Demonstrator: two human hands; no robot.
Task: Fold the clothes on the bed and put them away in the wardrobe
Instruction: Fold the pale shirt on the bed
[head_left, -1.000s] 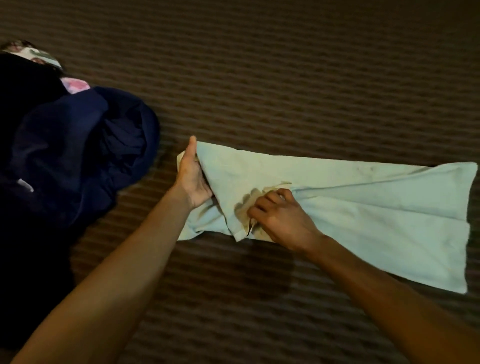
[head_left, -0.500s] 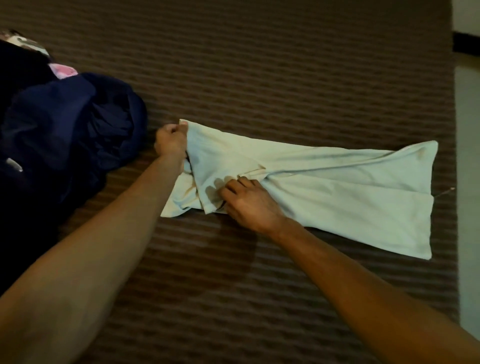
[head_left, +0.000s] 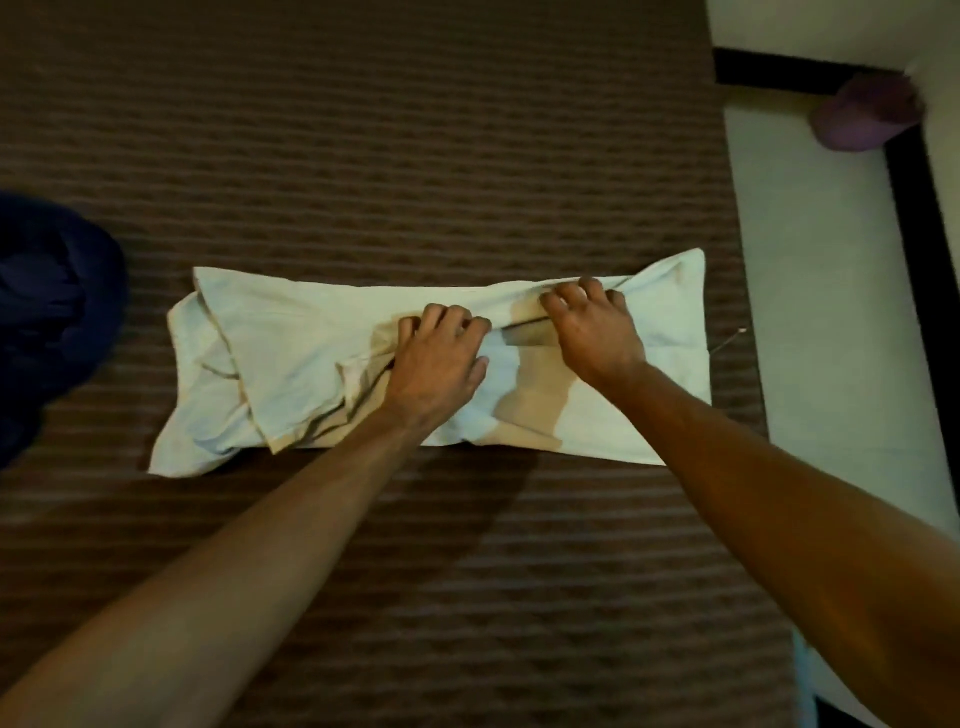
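Head view. A pale cream garment (head_left: 311, 358) lies lengthwise across the bed (head_left: 363, 130), whose cover is brown with fine horizontal stripes. The garment forms a long band running left to right; its left end is rumpled, with overlapping layers and a loose corner at lower left, while its right end is flatter and reaches nearly to the bed's right edge. A loose thread trails from that right end.

The left hand (head_left: 441, 361) rests palm down on the middle of the garment, over a bunched fold. Its fingers (head_left: 457, 322) are curled and dig into the cloth, gathering it at the crease. The right hand (head_left: 592, 332) lies just beside it, nearer the garment's right end. Its fingers (head_left: 571, 299) are slightly spread and bent, their tips hooked over the upper fold of the cloth; whether the thumb closes beneath that fold cannot be told. Both forearms enter from the lower edge of the frame and cast shadows on the fabric between the hands.

At the left edge a dark navy heap of clothing (head_left: 47, 312) lies on the bed, well apart from the pale garment. To the right of the bed, a light floor (head_left: 821, 312) with dark border lines shows, and a purple slipper (head_left: 867, 117) lies on it near the upper right.
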